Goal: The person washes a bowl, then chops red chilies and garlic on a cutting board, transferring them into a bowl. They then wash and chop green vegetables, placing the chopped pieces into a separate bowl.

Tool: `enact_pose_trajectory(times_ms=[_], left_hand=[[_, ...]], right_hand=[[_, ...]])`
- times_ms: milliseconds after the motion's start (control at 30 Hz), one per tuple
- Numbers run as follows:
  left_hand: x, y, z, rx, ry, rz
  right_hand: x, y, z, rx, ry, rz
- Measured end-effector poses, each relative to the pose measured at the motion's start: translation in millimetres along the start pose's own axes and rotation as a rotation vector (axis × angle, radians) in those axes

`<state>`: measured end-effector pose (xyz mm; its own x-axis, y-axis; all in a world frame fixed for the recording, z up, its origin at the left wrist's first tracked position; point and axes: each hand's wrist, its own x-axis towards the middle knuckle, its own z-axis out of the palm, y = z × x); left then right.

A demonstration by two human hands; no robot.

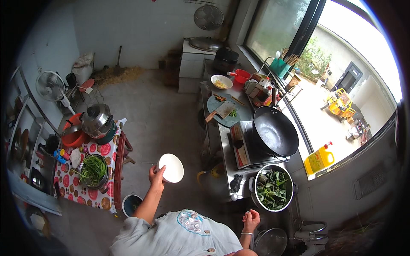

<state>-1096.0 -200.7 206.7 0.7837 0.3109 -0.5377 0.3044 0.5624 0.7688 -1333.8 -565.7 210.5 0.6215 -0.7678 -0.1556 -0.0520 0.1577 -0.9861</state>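
My left hand [157,176] is closed on the rim of a white bowl [172,168], held out over the floor between the table and the counter. The bowl is tilted, and its pale inside shows nothing in it. My right hand [251,220], with a bracelet at the wrist, is low on the right with its fingers curled together; what they hold, if anything, is hidden. Closest to it is a large two-handled pot [273,187] full of dark green leaves. Below that pot, a round metal vessel [271,242] is partly in view beside my right wrist.
A black wok [275,131] sits on the stove. Beyond it are a cutting board [242,112] with a cleaver [223,110] and a bowl of yellowish food [221,82]. Left, a patterned table [107,187] carries green stalks [93,170] and a lidded pot [96,119]. A bucket [131,205] stands nearby.
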Motion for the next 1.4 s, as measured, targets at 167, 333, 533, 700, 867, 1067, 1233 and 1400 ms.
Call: enact_pose_trajectory(times_ms=[167, 333, 533, 700, 867, 1067, 1233, 1400], left_hand=[[77, 31, -66, -0.363, -0.011, -0.220], [146, 45, -84, -0.529, 0.244, -0.368], [239, 104, -61, -0.430, 0.232, -0.237], [295, 180, 11, -0.408, 0.233, -0.148], [358, 216, 83, -0.293, 0.106, -0.109], [459, 243, 158, -0.086, -0.003, -0.224], [577, 250, 260, 0.054, -0.105, -0.335], [639, 275, 388, 0.166, -0.307, -0.424]], right_hand=[[48, 1, 141, -0.171, -0.391, 0.025], [117, 13, 258, -0.116, -0.520, 0.092], [237, -10, 409, 0.190, -0.519, 0.407], [367, -21, 534, 0.427, -0.530, 0.493], [505, -4, 634, 0.618, -0.404, 0.603], [595, 20, 715, 0.625, -0.111, 0.638], [641, 49, 734, 0.653, 0.043, 0.600], [648, 19, 776, 0.713, 0.363, 0.522]])
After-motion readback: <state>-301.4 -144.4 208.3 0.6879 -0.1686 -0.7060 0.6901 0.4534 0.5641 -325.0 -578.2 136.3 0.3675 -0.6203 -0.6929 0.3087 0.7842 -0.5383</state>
